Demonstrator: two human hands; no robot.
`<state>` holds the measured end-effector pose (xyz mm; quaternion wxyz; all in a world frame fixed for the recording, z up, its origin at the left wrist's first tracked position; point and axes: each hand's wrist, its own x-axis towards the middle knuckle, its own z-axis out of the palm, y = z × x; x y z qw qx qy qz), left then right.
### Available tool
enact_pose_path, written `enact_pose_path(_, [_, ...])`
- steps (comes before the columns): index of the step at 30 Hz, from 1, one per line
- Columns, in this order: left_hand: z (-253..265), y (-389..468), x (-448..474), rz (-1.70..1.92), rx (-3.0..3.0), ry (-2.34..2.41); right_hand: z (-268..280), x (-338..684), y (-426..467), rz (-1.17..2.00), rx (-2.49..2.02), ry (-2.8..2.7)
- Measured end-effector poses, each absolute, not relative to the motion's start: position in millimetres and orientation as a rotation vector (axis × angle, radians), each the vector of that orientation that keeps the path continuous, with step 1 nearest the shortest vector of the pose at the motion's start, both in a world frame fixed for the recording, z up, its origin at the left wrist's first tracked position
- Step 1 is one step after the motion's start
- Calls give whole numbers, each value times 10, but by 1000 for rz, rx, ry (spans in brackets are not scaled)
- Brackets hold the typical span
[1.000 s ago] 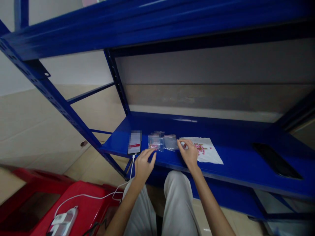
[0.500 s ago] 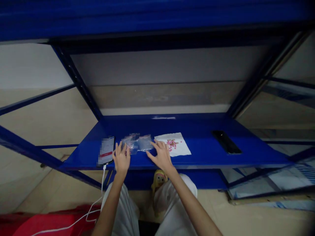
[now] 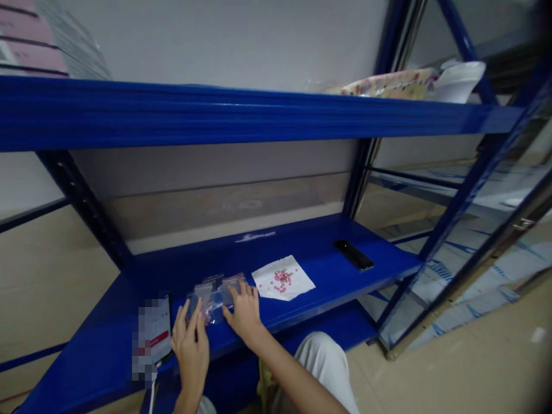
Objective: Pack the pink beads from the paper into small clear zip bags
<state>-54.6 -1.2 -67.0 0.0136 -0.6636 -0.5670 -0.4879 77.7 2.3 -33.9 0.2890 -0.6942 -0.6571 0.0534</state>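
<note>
Several small clear zip bags [image 3: 212, 293] lie overlapping on the blue shelf. My left hand [image 3: 191, 339] rests at their left side with its fingers stretched out; some pink bits show in the bag by its fingertips. At the right side of the bags is my right hand [image 3: 245, 310], fingers apart, its fingertips on or just over a bag. To the right of it lies a white paper sheet [image 3: 263, 279] bearing a loose heap of pink tablets [image 3: 282, 280] and several brownish, elongated pieces [image 3: 283, 271].
A lit phone [image 3: 159, 333] with a white cable [image 3: 152, 391] lies left of my left hand. A dark phone [image 3: 353, 255] is on the shelf's right part. The upper shelf beam [image 3: 241, 118] crosses above, carrying a white container [image 3: 459, 80]. Blue posts stand either side.
The view has tilted up and swung right, bringing the upper shelf's contents into sight. My right hand has moved from the paper's left edge onto the bags. My left hand remains beside them.
</note>
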Motion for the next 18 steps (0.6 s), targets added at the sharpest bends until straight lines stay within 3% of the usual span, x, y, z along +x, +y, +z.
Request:
enact_pose_path(5, [-500, -334, -533, -1827, -2034, -1655, -249, 685, -11, 160, -1920, -1715])
enact_pose_path(9, [-318, -606, -554, -2081, -2006, -1863, -17, 733, -192, 249, -1725, -1584])
enact_pose_path(14, [-188, -928, -692, -2263, -2040, -2564, 290, 862, -721, 952, -1231, -1317])
enact_pose_path(18, [-165, -1145, -750, -2312, -2436, -2693, 280, 888, -1130, 1310, -1115, -1031])
